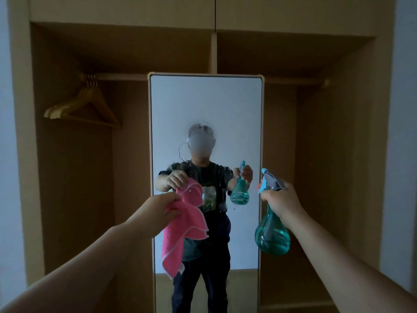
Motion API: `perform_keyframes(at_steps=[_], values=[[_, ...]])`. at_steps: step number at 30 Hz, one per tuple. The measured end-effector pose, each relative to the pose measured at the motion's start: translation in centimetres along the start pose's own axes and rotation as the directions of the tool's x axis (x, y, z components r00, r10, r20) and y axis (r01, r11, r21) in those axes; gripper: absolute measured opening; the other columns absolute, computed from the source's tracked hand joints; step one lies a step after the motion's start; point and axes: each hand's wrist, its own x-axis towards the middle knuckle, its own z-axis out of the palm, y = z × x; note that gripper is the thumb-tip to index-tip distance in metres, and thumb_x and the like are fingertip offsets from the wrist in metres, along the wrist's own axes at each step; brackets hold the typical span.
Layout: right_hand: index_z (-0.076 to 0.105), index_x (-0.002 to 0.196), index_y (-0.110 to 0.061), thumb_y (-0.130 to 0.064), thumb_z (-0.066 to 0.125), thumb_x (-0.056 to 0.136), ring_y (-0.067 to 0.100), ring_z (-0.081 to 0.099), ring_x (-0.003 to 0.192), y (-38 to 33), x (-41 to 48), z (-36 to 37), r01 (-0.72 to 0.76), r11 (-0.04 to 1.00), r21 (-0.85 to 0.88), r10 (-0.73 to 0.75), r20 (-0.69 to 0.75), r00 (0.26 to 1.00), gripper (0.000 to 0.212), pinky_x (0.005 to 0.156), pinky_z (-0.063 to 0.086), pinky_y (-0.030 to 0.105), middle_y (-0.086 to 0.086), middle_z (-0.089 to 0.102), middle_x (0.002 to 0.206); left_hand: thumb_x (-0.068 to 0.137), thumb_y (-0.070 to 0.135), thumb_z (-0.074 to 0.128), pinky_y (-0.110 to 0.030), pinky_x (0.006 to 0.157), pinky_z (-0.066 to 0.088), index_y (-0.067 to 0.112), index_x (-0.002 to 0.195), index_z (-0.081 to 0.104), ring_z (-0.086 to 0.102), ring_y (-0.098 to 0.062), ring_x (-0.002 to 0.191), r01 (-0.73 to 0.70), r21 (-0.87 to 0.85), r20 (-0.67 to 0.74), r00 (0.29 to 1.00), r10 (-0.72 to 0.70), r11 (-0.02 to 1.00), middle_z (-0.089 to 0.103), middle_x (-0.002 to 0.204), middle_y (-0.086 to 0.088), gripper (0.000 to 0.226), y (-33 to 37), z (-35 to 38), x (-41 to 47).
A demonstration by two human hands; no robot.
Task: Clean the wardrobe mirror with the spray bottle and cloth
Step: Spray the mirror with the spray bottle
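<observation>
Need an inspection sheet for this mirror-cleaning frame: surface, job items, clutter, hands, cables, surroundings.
Surface: mirror upright in the open wardrobe; spray droplets and streaks across its middle, upper part looks dry.
Job's things: pink cloth hanging in front of the mirror; teal spray bottle with liquid inside, nozzle toward the glass.
Clutter: nothing seen.
Grippers: left hand pinches the cloth; right hand grips the bottle neck.
Cables: a thin cable shows only in the reflection, near the headset.
Surroundings: wooden hangers on the left rail; dim light.
</observation>
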Motion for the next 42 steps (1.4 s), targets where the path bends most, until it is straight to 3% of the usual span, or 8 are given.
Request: perform_keyframes(at_steps=[4,8,14,24,30,35,39,42], values=[[0.053,0.078,-0.033,-0.008,0.066,0.079,0.013,0.054,0.067,1.0,-0.4,0.2,-0.025,1.000,-0.001,0.025,-0.059,0.998,0.028,0.052,0.039,0.024,0.000,0.058,0.079,0.092,0.019,0.061,-0.021,0.076,0.052,0.028,0.104,0.062,0.061,-0.002,0.083,0.015,-0.006,0.007,1.000,-0.015,1.000,0.064,0.089,0.016,0.015,-0.1,0.5,-0.5],[0.063,0.100,-0.021,-0.016,0.066,0.082,0.012,0.055,0.072,1.9,-0.8,-0.1,-0.047,0.999,-0.017,0.046,-0.048,0.998,0.019,0.055,0.037,0.023,0.001,0.061,0.086,0.095,0.018,0.055,-0.015,0.068,0.048,0.026,0.103,0.059,0.059,-0.002,0.082,0.026,0.010,-0.013,1.000,-0.026,1.000,0.062,0.091,0.014,0.012,-0.4,1.1,-1.1],[0.066,0.093,-0.024,0.002,0.058,0.081,0.013,0.044,0.057,1.5,-2.3,0.5,0.071,0.997,-0.017,-0.070,0.050,0.996,0.029,0.046,0.035,0.022,-0.003,0.053,0.068,0.100,0.015,0.040,-0.017,0.068,0.051,0.027,0.112,0.048,0.055,-0.004,0.089,0.050,-0.035,-0.033,0.998,-0.051,0.998,0.054,0.105,0.007,0.019,-2.0,2.2,-3.4],[0.059,0.055,-0.032,0.011,0.056,0.077,-0.004,0.042,0.033,0.3,-4.1,4.9,0.109,0.994,0.018,-0.110,0.120,0.987,0.049,0.032,0.029,0.009,-0.014,0.050,0.042,0.101,0.018,0.034,-0.022,0.064,0.057,0.034,0.115,0.048,0.054,-0.012,0.094,0.169,-0.089,-0.013,0.985,-0.171,0.982,0.045,0.112,0.004,0.026,-4.1,2.0,-5.8],[0.052,0.067,-0.036,0.008,0.056,0.076,-0.003,0.043,0.035,0.8,-4.2,6.4,0.104,0.995,0.011,-0.104,0.083,0.991,0.045,0.034,0.030,0.010,-0.017,0.053,0.046,0.081,0.019,0.064,-0.020,0.062,0.057,0.042,0.114,0.041,0.052,-0.012,0.097,0.182,-0.135,0.086,0.981,-0.172,0.974,0.038,0.111,0.017,0.047,-4.7,1.0,-6.9],[0.067,0.080,-0.023,0.001,0.060,0.082,0.010,0.048,0.051,1.1,-4.3,7.1,0.115,0.993,0.004,-0.115,0.083,0.990,0.025,0.041,0.037,0.020,0.002,0.059,0.068,0.083,0.015,0.065,-0.015,0.061,0.054,0.041,0.114,0.043,0.054,-0.010,0.093,0.154,-0.126,0.035,0.988,-0.151,0.980,0.040,0.109,0.019,0.046,-5.1,0.8,-7.1],[0.055,0.070,-0.023,0.006,0.056,0.080,0.004,0.037,0.035,0.6,-4.6,8.5,0.148,0.989,0.028,-0.151,0.132,0.980,0.031,0.036,0.028,0.017,-0.011,0.044,0.040,0.083,0.011,0.064,-0.017,0.062,0.053,0.040,0.111,0.046,0.055,-0.009,0.092,0.153,-0.138,0.028,0.988,-0.151,0.979,0.044,0.108,0.017,0.043,-5.3,0.3,-7.2],[0.062,0.088,-0.023,0.009,0.051,0.077,0.002,0.039,0.036,-0.6,-5.5,10.7,0.221,0.975,0.020,-0.220,0.216,0.951,0.035,0.037,0.028,0.015,-0.010,0.050,0.053,0.083,0.012,0.065,-0.018,0.065,0.054,0.038,0.111,0.048,0.055,-0.008,0.093,0.147,-0.136,0.023,0.989,-0.145,0.980,0.046,0.109,0.015,0.042,-5.4,0.1,-7.5]])
